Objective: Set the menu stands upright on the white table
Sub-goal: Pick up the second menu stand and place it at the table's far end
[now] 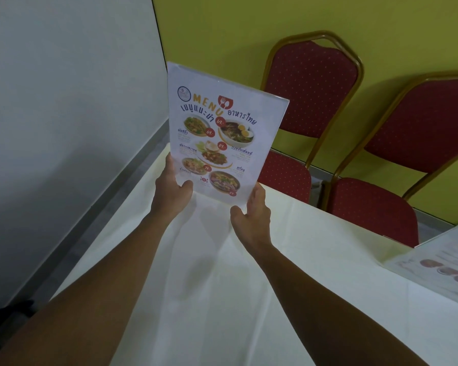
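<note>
A clear acrylic menu stand (220, 128) with a printed food menu is held upright above the far part of the white table (196, 273). My left hand (173, 186) grips its lower left corner. My right hand (251, 210) grips its lower right corner. Whether its bottom edge touches the cloth is hidden by my hands. A second menu stand (442, 262) lies flat at the table's right edge, partly cut off by the frame.
Two red padded chairs with gold frames (312, 91) (397, 159) stand along the table's far side against a yellow-green wall. A grey-white wall (64, 101) runs along the table's left side. A dark object (8, 313) sits low at the left.
</note>
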